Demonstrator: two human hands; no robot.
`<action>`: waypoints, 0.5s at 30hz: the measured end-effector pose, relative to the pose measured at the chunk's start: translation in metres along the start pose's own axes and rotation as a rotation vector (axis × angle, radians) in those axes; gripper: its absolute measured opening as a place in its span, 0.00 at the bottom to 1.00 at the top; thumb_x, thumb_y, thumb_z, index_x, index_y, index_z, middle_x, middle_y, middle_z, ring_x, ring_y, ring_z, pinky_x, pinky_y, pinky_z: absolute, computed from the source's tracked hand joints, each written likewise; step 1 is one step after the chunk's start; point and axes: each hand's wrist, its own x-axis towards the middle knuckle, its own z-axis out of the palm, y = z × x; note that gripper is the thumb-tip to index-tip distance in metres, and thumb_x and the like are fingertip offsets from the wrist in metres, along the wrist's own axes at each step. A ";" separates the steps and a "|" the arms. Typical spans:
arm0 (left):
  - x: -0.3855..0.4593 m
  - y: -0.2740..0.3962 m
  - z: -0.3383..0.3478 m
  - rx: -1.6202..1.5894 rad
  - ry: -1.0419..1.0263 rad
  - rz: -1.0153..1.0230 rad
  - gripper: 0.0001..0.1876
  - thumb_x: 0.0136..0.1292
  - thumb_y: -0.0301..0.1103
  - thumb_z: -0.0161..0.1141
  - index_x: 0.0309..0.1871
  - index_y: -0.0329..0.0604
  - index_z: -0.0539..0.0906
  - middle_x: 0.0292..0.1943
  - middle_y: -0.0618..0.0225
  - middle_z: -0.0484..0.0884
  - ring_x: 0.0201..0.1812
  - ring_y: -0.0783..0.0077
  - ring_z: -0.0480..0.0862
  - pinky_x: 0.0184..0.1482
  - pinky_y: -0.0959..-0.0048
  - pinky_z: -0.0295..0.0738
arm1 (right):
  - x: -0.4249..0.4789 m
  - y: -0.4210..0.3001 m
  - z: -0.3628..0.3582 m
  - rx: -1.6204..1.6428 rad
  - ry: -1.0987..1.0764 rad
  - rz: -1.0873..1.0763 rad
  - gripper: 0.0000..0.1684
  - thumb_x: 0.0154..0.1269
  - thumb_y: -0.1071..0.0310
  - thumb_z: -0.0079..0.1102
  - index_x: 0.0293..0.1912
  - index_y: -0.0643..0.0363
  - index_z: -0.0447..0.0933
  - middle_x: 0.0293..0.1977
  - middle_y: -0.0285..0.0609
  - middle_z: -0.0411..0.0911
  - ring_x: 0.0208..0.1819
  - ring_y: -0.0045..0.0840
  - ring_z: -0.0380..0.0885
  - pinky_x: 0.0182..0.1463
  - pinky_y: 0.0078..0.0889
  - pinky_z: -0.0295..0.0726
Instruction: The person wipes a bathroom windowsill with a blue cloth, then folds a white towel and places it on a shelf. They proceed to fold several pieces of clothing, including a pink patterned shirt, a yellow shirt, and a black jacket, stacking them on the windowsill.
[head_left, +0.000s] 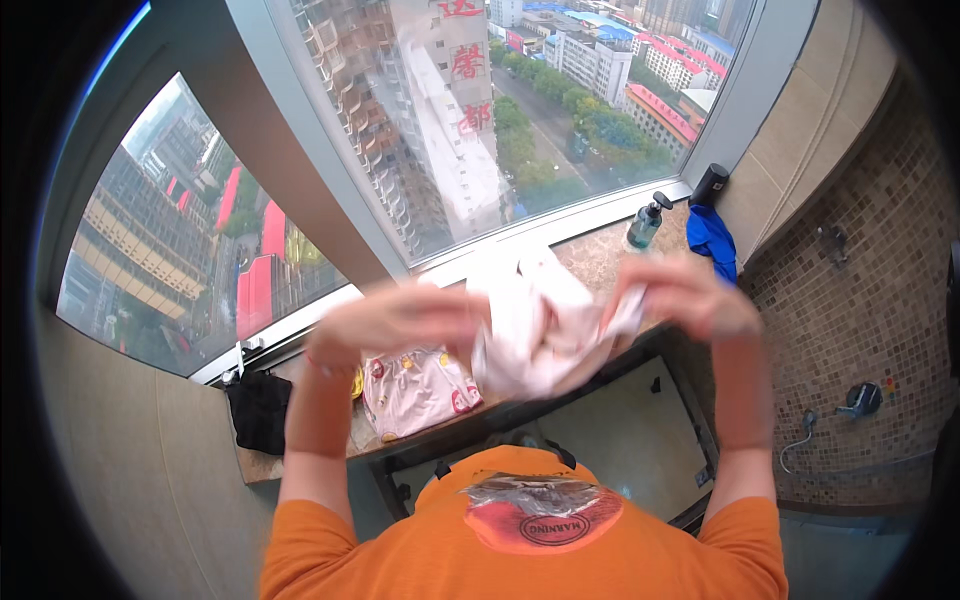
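A pale pink and white cloth garment (547, 345), blurred by motion, hangs between my two hands over the front edge of the stone window ledge (600, 251). My left hand (409, 319) grips its left side, with the fingers partly hidden by blur. On the other side my right hand (682, 296) pinches a corner of the fabric. Below my left wrist, a pink printed garment (420, 397) lies flat on the ledge. White fabric (517, 277) reaches back toward the window, and I cannot tell whether it is all one piece.
A pump bottle (645, 225), a black cylinder (709, 184) and a blue cloth (711, 236) occupy the ledge's right end. Folded black cloth (259, 412) lies at its left end, and something yellow (357, 382) shows beside my left forearm. A mosaic wall (840, 322) carries a shower fitting (862, 400).
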 end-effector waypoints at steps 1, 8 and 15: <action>0.003 -0.018 0.014 0.049 -0.205 -0.120 0.10 0.71 0.33 0.54 0.41 0.34 0.78 0.31 0.68 0.80 0.32 0.77 0.78 0.35 0.75 0.74 | -0.006 0.022 0.017 0.110 -0.086 0.083 0.11 0.62 0.69 0.51 0.42 0.65 0.76 0.33 0.35 0.76 0.39 0.20 0.75 0.46 0.24 0.72; -0.004 -0.183 0.120 -0.449 -0.231 -0.335 0.13 0.75 0.40 0.49 0.39 0.39 0.75 0.33 0.78 0.72 0.39 0.84 0.70 0.47 0.80 0.69 | -0.043 0.189 0.096 0.480 -0.137 0.473 0.06 0.68 0.71 0.48 0.39 0.57 0.74 0.32 0.25 0.69 0.35 0.10 0.65 0.42 0.18 0.67; 0.022 -0.237 0.031 -0.807 0.392 -0.274 0.13 0.72 0.37 0.53 0.54 0.40 0.75 0.42 0.72 0.80 0.42 0.78 0.81 0.50 0.77 0.77 | 0.052 0.220 0.027 0.575 0.142 0.449 0.11 0.69 0.68 0.48 0.47 0.59 0.74 0.40 0.34 0.77 0.36 0.16 0.79 0.47 0.23 0.77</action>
